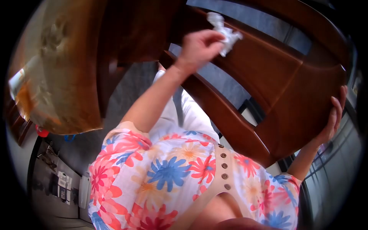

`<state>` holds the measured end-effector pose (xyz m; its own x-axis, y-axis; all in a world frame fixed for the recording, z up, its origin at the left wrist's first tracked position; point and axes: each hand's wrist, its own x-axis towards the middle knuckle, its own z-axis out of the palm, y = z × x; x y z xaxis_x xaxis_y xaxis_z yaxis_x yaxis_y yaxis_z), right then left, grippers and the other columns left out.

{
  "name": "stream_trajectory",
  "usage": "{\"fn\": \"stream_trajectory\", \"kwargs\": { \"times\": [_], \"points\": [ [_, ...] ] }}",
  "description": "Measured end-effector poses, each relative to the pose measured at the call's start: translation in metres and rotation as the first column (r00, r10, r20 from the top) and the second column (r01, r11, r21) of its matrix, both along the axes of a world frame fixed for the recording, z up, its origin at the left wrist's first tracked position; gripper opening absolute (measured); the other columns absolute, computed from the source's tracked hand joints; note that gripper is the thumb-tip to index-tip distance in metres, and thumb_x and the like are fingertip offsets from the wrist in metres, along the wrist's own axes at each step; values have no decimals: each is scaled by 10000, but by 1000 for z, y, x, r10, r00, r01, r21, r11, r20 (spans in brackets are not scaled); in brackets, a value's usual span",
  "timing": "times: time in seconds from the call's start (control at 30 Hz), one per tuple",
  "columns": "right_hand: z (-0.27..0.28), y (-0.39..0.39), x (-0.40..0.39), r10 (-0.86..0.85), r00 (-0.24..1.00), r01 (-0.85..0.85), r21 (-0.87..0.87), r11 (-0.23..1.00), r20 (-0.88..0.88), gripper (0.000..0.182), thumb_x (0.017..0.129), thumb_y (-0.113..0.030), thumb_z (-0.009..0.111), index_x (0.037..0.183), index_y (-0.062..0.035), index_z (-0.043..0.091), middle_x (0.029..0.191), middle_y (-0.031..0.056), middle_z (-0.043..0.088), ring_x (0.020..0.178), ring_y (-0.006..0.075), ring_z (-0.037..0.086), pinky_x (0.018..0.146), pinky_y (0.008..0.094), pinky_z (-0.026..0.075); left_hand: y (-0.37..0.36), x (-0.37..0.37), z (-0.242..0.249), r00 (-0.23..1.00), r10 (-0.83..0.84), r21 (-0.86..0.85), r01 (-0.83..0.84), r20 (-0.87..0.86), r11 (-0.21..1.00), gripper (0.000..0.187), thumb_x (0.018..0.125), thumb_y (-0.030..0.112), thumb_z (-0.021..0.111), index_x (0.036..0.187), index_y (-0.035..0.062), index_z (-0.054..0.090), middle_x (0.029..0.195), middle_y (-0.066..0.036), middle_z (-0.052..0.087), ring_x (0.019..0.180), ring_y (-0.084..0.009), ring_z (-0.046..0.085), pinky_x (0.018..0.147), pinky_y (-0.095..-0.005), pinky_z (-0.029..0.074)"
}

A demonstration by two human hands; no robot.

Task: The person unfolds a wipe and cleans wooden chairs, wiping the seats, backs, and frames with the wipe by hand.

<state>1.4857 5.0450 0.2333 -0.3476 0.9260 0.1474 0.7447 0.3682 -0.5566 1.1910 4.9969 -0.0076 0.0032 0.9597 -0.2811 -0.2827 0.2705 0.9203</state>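
Observation:
A crumpled white tissue (226, 36), slightly blurred, is pinched between the thumb and fingers of my left hand (199, 50). It overlaps a slat of the dark brown wooden chair (283, 107) in this view. On the right side, my right hand (332, 120) holds the outer edge of the chair, its fingers lying along the wood and its thumb out of sight. The chair stands tilted across the view in front of my body, with gaps showing between its curved slats.
To the left is a thick wooden table (73, 76) with a glossy, natural-edged top. Grey floor (126, 92) shows below it and through the chair's gaps. A small red item (41, 131) lies beyond the table's edge. A grey cabinet (53, 191) stands at the lower left.

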Motion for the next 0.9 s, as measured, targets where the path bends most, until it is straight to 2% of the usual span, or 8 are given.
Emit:
{"fn": "stream_trajectory", "kwargs": {
  "times": [0.03,0.17,0.3,0.4,0.5,0.63,0.83,0.9],
  "points": [
    [0,1,-1,10,1000,-10,6,1000,3,302,895,-167,368,1019,-35,610,1344,148,384,1304,253,265,1081,360,163,-3,13,0,998,-30,47,32,-55,998,156,770,49,634,918,0,629,791,5,615,684,-43,544,613,-183,451],
    [2,2,-3,18,1000,-18,6,1000,2,298,892,-176,374,1017,-52,614,1341,142,391,1307,253,261,1086,367,144,16,15,-40,789,371,403,-173,-490,899,121,791,80,620,903,36,621,750,-96,627,680,-165,605,618,-249,474],
    [1,0,-2,14,999,-14,8,1000,32,309,893,-181,359,1018,-62,615,1344,134,390,1308,257,259,1088,372,135,17,-40,-128,693,49,-98,-171,-719,980,220,776,262,566,904,98,639,778,-127,642,736,-279,623,679,-356,486],
    [2,1,1,15,998,-16,9,1000,57,321,894,-179,342,1035,-68,608,1346,131,387,1307,258,261,1088,375,138,16,-64,-180,454,-17,-5,27,-891,1000,220,735,265,566,868,113,652,774,-137,620,751,-323,594,706,-388,475],
    [2,2,6,1,999,-1,3,1000,47,334,895,-179,327,1063,-75,596,1351,130,379,1304,258,267,1086,378,148,26,-66,-180,398,6,18,26,-917,999,171,752,232,553,874,160,650,820,-119,588,748,-311,585,703,-399,470],
    [6,3,6,25,999,-25,-15,1000,23,355,898,-179,303,1098,-83,579,1364,128,359,1297,255,278,1082,381,168,-1,-68,-184,210,-244,-207,183,-947,961,154,814,199,504,907,197,626,916,-115,567,807,-305,599,693,-415,487],
    [17,3,6,90,964,-99,24,995,250,413,946,-213,194,1221,-99,480,1353,134,367,1255,259,345,1069,384,226,-50,-79,-179,94,-401,-367,261,-911,893,154,819,194,505,876,127,631,881,-107,587,820,-302,606,701,-415,489],
    [19,3,5,94,956,-109,39,993,277,411,948,-197,188,1228,-88,469,1342,142,378,1248,260,357,1067,390,234,-74,-81,-184,294,-402,-371,158,-867,915,183,801,221,516,897,126,640,896,-115,614,837,-315,602,742,-408,483]
  ]
}}
